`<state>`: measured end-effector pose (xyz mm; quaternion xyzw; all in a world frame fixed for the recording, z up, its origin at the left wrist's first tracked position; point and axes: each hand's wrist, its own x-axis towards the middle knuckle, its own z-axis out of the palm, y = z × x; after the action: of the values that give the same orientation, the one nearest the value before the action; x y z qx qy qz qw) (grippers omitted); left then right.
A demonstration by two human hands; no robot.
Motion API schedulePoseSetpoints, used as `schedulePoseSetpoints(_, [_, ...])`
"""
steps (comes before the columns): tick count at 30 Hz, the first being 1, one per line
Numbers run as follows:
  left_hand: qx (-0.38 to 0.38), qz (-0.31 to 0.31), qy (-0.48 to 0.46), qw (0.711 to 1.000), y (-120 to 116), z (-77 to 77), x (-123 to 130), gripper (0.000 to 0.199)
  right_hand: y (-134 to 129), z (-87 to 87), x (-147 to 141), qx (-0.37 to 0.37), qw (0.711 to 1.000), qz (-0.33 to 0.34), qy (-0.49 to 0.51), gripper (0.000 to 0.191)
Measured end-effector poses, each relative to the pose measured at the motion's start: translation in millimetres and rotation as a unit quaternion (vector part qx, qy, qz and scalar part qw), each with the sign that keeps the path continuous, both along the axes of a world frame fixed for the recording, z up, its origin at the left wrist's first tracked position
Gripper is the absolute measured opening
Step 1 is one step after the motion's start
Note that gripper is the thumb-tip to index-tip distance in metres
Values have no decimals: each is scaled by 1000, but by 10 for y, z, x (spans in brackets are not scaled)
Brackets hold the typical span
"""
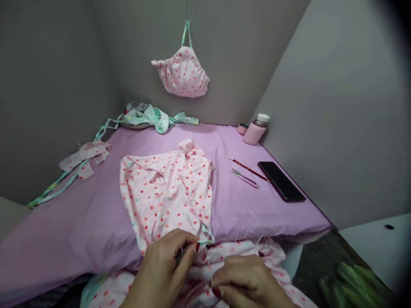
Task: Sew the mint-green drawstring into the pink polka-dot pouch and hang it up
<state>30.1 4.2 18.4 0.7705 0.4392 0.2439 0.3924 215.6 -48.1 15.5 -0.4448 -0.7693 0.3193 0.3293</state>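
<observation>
The left hand (167, 262) pinches the mint-edged corner of the dotted cloth (170, 205), which spreads beyond that grip over the purple cover (99, 214), while the right hand (245, 276), just beside, is closed on white thread (207, 256), with snips (245, 179) and a phone (281, 181) farther ahead to the right.

We make this a small sewing corner; home or workroom, we can't tell. What shows it: lilac-draped tabletop (229, 214) set against plain grey walls (240, 64), dotted pink cloth (170, 201) with white thread (207, 256) at its near edge, thread snips (245, 178) lying out, green fabric strips (161, 122) at the back, pink scraps (85, 155) at left, a gathered pink piece (184, 75) hung up behind.
</observation>
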Motion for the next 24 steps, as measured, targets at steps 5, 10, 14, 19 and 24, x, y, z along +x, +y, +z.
schedulePoseSetpoints(5, [24, 3, 2, 1000, -29, -22, -28, 17, 18, -4, -70, 36, 998, -56, -6, 16])
schedulePoseSetpoints(10, [113, -7, 13, 993, -38, -113, -62, 15, 77, 43, -164, 36, 997, -65, 29, 18])
schedulePoseSetpoints(14, [178, -10, 20, 984, -38, -190, -67, 13, 90, 2, -260, 94, 995, -34, 20, 29])
schedulePoseSetpoints(19, [160, 2, 17, 987, -26, -183, -81, 13, 76, -55, -253, 62, 997, -52, 2, 22])
schedulePoseSetpoints(24, [108, 22, -8, 994, -26, -135, -89, 15, 58, -52, -148, 44, 986, -161, -12, 18])
